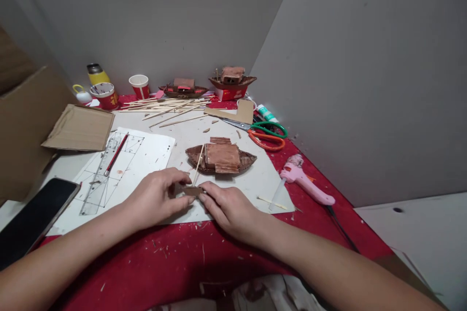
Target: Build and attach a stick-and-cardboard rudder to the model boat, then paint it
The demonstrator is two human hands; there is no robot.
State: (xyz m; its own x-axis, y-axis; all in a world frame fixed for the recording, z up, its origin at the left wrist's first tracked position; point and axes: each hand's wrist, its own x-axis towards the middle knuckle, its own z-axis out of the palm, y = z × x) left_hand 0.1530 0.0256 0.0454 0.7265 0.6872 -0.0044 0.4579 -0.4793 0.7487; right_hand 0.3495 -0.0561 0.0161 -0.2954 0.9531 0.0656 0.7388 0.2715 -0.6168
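Between my two hands is a small brown cardboard piece [193, 191], with a thin wooden stick [198, 165] rising from behind it toward the model boat. My right hand [226, 206] pinches the piece's right end. My left hand [160, 193] curls around its left end, thumb and fingertips at its edge. Just beyond them on the white sheet sits a brown model boat [221, 155] with a reddish-brown roof. The stick overlaps the boat's left part in view; whether it touches the boat I cannot tell.
Green-and-orange scissors [268, 136] and a pink glue gun [306, 182] lie at right. Loose sticks [171, 107], paper cups [139, 86] and two other model boats [232, 77] stand behind. A ruler [100, 180], pencil [116, 154] and phone [36, 218] are at left, near cardboard [82, 126].
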